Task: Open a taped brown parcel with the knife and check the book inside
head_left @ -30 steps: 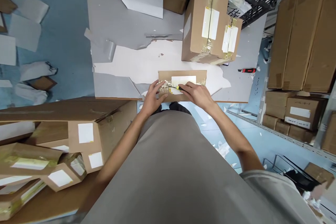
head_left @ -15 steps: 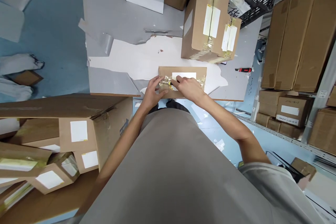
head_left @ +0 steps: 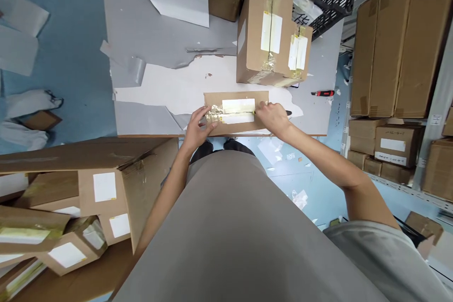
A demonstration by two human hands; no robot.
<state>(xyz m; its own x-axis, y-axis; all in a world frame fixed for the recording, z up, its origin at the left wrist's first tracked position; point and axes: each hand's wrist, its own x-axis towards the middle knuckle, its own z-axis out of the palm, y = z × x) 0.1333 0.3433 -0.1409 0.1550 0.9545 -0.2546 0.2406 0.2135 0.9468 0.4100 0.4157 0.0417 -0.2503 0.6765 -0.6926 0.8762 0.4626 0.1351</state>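
Note:
A small flat cardboard box (head_left: 239, 127) lies at the table's near edge, with clear tape and a white label (head_left: 238, 104) on top. A straight slit runs lengthwise through the label. My left hand (head_left: 197, 127) grips the box's left end, fingers and thumb on its tape. Near the box's right end my right hand (head_left: 274, 117) is closed round a utility knife (head_left: 289, 113); its dark end sticks out to the right of the hand and a bit of yellow shows by the fingertips. Most of the knife is hidden in the hand.
Taped cardboard boxes (head_left: 255, 61) stand behind on the table beside a black crate (head_left: 334, 14). A red utility knife (head_left: 322, 93) lies at the right. A large open carton (head_left: 148, 188) with several boxes stands at the left, and shelving with cartons (head_left: 389, 56) at the right.
My right hand has drawn the knife rightward along the box's taped seam, leaving the label slit. My left hand stays at the left end. The view has shifted slightly.

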